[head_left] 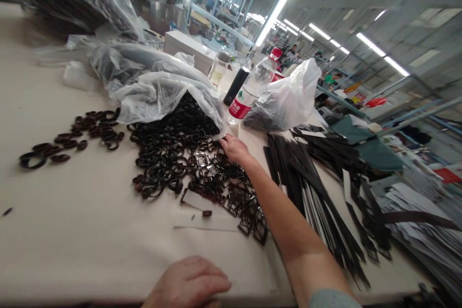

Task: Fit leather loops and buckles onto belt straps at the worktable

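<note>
My right hand [235, 149] reaches across the table to the lip of a clear plastic bag [155, 89], its fingers closed on the bag's edge. Black belt loops [162, 159] spill from the bag's mouth into a heap. Beside and below that hand lie metal belt buckles [241, 202], some silvery, some dark. Near the table's front edge rests my left hand [189, 281], fingers curled together; whatever may be inside them is hidden. Just beyond it, a single brown loop [207, 213] sits by a pale strip [209, 222].
Brown loops [94, 125] lie scattered to the left. A plastic bottle [250, 89], a dark upright case [236, 85] and a glass jar [218, 67] stand behind the heap. Dark straps [306, 187] spread along the right, near another filled bag [285, 98].
</note>
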Demonstrator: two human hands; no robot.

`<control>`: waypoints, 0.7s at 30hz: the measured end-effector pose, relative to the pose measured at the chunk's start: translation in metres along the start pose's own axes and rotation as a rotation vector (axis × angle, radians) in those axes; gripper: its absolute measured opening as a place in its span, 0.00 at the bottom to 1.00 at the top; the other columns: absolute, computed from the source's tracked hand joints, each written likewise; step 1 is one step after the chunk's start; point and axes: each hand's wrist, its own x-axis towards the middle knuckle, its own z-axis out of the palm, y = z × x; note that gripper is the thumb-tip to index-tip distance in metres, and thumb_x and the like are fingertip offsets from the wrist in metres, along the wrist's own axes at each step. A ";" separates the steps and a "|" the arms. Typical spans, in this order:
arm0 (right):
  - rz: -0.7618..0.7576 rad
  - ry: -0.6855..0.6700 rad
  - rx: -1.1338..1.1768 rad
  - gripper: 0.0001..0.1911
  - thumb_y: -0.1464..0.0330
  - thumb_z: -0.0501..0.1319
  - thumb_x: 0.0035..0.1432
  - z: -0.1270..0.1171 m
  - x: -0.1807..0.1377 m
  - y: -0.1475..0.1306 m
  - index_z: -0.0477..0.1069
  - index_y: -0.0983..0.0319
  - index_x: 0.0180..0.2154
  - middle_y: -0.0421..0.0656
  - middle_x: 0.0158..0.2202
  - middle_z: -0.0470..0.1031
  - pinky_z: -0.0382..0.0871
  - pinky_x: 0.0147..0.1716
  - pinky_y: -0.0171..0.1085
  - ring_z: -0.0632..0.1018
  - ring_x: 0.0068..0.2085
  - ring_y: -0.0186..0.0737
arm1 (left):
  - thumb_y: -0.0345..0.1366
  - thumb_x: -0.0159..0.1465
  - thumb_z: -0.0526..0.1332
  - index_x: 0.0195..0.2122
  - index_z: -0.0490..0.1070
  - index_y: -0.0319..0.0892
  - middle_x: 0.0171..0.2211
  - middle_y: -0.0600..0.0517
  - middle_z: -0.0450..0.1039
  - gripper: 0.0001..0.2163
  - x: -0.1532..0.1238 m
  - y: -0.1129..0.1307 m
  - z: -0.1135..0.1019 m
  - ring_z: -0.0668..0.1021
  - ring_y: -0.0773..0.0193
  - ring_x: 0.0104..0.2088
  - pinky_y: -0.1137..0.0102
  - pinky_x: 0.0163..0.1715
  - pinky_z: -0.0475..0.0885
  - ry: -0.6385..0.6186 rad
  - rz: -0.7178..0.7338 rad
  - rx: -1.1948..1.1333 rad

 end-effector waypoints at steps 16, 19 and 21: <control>-0.348 -0.086 0.161 0.20 0.69 0.58 0.68 0.038 -0.044 -0.164 0.68 0.60 0.60 0.44 0.65 0.68 0.61 0.63 0.35 0.72 0.62 0.38 | 0.26 0.66 0.58 0.49 0.73 0.43 0.39 0.48 0.81 0.12 0.004 0.019 -0.002 0.81 0.61 0.38 0.69 0.39 0.77 0.035 -0.048 0.181; -0.391 0.010 0.233 0.16 0.68 0.57 0.69 0.024 -0.070 -0.147 0.71 0.57 0.56 0.41 0.63 0.70 0.64 0.61 0.35 0.75 0.58 0.37 | 0.27 0.67 0.58 0.48 0.73 0.43 0.40 0.49 0.81 0.12 0.002 0.019 -0.002 0.81 0.62 0.38 0.69 0.40 0.77 0.019 -0.041 0.206; -0.285 0.115 0.240 0.16 0.68 0.58 0.68 0.009 -0.096 -0.116 0.72 0.59 0.56 0.43 0.61 0.72 0.64 0.60 0.35 0.75 0.58 0.38 | 0.27 0.67 0.58 0.48 0.74 0.43 0.40 0.49 0.82 0.11 0.002 0.019 -0.003 0.81 0.62 0.39 0.69 0.40 0.77 0.010 -0.039 0.217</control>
